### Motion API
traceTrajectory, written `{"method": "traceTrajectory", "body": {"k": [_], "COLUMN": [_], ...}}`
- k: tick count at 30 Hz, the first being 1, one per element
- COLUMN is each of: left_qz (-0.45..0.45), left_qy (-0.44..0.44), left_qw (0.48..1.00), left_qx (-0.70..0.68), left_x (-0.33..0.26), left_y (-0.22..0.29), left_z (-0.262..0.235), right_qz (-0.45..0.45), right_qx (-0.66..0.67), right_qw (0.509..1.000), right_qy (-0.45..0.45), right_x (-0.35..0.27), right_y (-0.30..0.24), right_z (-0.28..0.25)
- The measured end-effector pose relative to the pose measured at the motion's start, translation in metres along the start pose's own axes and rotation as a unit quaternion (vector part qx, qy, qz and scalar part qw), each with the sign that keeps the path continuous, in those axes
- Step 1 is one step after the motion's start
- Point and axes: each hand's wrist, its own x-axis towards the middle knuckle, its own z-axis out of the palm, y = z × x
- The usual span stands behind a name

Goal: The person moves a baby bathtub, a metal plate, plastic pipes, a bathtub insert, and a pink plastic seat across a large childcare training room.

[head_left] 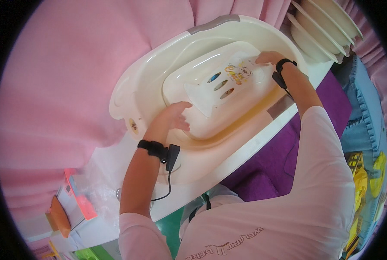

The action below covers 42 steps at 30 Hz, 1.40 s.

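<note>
A white baby bathtub (137,80) with grey grip patches stands on a white table. Inside it lies a smooth white insert (202,71) with a printed bear and several slots. My left hand (178,116) rests over the insert's near left end, its fingers spread and nothing visibly held. At the opposite end, my right hand (269,57) lies on the insert's far right edge with fingers stretched toward the middle. Part of its underside is hidden. Each wrist wears a black strap with a small device.
Several stacked white basins (321,28) stand beyond the tub at the right. Pink drapes (63,78) hang along the left and back. Clear plastic wrap (102,190) and an orange-edged box (79,195) lie at the lower left. Purple cloth (262,173) shows beside the table.
</note>
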Motion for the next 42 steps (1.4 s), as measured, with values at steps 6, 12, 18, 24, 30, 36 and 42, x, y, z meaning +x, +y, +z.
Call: {"method": "traceTrajectory", "body": {"k": [6, 12, 18, 24, 30, 36, 42], "left_qz": [0.263, 0.329, 0.305, 0.112, 0.056, 0.038, -0.002], "left_qy": [-0.075, -0.092, -0.279, -0.329, -0.355, -0.394, -0.424], "left_qw": [0.955, 0.908, 0.908, 0.938, 0.932, 0.918, 0.906], "left_qx": [-0.116, -0.243, 0.066, -0.002, -0.048, -0.037, -0.012], "left_x": [-0.106, -0.18, -0.18, -0.16, -0.134, -0.13, -0.154], "left_y": [-0.01, -0.103, -0.253, -0.315, -0.329, -0.384, -0.462], "left_z": [-0.011, -0.06, -0.053, -0.066, 0.041, 0.235, 0.419], "right_qz": [-0.001, -0.111, 0.023, 0.179, 0.221, 0.223, 0.252], "right_qx": [0.384, 0.689, 0.804, 0.85, 0.827, 0.773, 0.743], "right_qw": [0.916, 0.671, 0.502, 0.328, 0.165, 0.1, 0.048], "right_qy": [0.119, 0.25, 0.318, 0.372, 0.49, 0.585, 0.619], "right_x": [-0.126, -0.336, -0.512, -0.656, -0.803, -0.922, -1.029], "right_y": [-0.036, -0.077, -0.177, -0.257, -0.278, -0.261, -0.219], "right_z": [-0.052, 0.016, 0.214, 0.367, 0.451, 0.515, 0.57]}}
